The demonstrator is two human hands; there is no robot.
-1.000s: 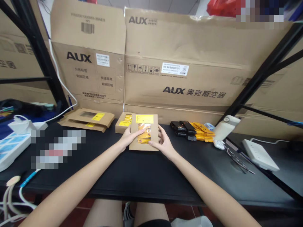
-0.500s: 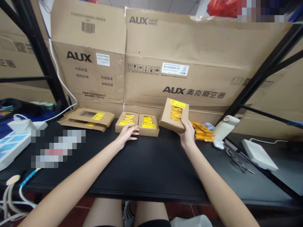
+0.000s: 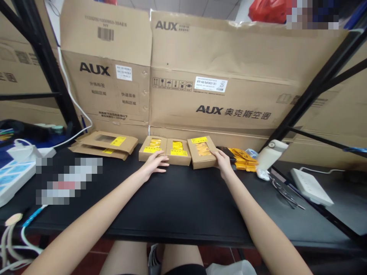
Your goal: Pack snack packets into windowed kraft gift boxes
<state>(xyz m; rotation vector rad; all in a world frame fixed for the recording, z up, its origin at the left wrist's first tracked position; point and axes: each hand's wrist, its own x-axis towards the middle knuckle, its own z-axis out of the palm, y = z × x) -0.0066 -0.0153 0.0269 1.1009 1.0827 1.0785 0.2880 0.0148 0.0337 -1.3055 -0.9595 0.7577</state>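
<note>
My right hand [image 3: 224,163] grips the right side of a brown cardboard box [image 3: 197,154], whose window shows orange packets and which carries a yellow label at its far end. That box sits slightly turned, just right of a middle box [image 3: 179,157] with a yellow label at its near end. To the left of it is another such box [image 3: 147,156], touching the middle one. My left hand [image 3: 156,165] rests at the front of these two boxes, fingers stretched and apart, holding nothing. Yellow packets show through both their windows.
Flattened window boxes [image 3: 100,145] lie at the back left. Orange packets [image 3: 243,160], a pale bottle [image 3: 272,154], glasses [image 3: 286,196] and a white router-like device [image 3: 311,187] are on the right. A power strip [image 3: 14,175] lies left. Large cardboard [image 3: 183,103] lines the back.
My right hand has lowered the right box and brought it left, from tilted in the air down beside the middle box. My left hand has stayed almost in place.
</note>
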